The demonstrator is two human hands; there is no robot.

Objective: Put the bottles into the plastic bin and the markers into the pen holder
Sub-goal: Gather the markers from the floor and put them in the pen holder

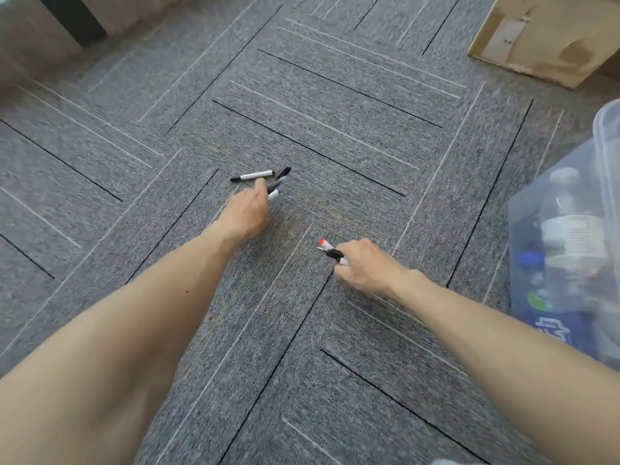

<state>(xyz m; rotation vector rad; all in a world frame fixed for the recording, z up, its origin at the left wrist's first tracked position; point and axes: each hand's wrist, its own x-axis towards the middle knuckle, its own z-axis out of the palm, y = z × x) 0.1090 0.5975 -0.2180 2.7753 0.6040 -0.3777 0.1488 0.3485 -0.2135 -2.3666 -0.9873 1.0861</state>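
Gathering markers off the grey carpet [335, 95], both hands at work. Left hand [246, 213] reaching far-centre, fingers curled around a blue-capped marker [275, 195] and what look like one or two dark ones [281, 177], apparently grasping them; exact count lost in blur. White-barrelled marker with black cap [252, 176] lying loose just beyond the fingertips, touching or nearly touching them. Right hand [365, 263] nearer and to the right, clenched on a red-tipped marker [327, 245] plus a black-capped one [335, 254]. Best done by sweeping the loose white marker into the left bundle with the fingertips, keeping barrels parallel to avoid a slip, then carrying both handfuls together. Plastic bin [604, 135] at the right edge, cut off by the frame, bottles [567, 236] already inside, blurred through its wall. Pen holder nowhere in view. Cardboard box [553, 38] far right, partly cropped.
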